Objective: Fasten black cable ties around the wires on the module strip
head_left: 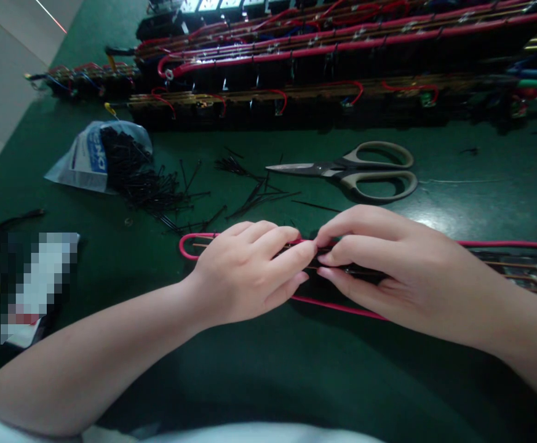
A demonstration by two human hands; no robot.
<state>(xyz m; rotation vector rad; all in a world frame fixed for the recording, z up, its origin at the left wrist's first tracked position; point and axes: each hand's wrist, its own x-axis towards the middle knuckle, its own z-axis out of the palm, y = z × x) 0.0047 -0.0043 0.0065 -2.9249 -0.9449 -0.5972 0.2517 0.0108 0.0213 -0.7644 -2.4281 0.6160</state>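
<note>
A long strip assembly with copper rods (517, 267) and a red cable (503, 244) along its edge lies across the front of the table. My left hand (250, 267) is closed over its left part, palm down, fingertips against the strip beside the red cable. Close to those fingertips, my right hand (388, 264) pinches with thumb and fingers at the same spot; what small thing it holds there is hidden. The red cable bends in a loop at the left end. Beyond my hands are loose black cable ties (256, 197) and grey-handled scissors (342, 168), lying with their blades pointing left.
A clear plastic bag (81, 161) spills more black cable ties at the left. Several similar wired strips (259, 67) with red cables line the back of the green table (231, 375). A blurred-out flat object (42, 277) lies at the left edge.
</note>
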